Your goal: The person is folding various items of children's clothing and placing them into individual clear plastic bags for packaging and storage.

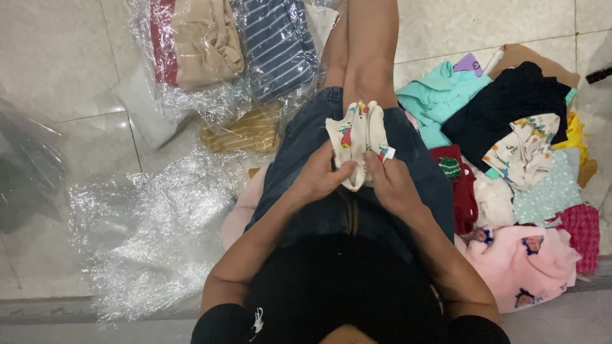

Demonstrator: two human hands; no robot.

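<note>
Leftmost, crinkled clear plastic wrap (153,236) lies on the floor, left of the small cream printed garment (358,139) that rests on the person's lap. Just above-left of the garment sit bagged folded clothes (223,44). The left hand (319,175) closes finger and thumb on the garment's lower left edge; the right hand (392,181) pinches its lower right edge. Even tension from both hands would likely keep the fold neat. Right of the garment spreads a loose clothes pile (516,172).
</note>
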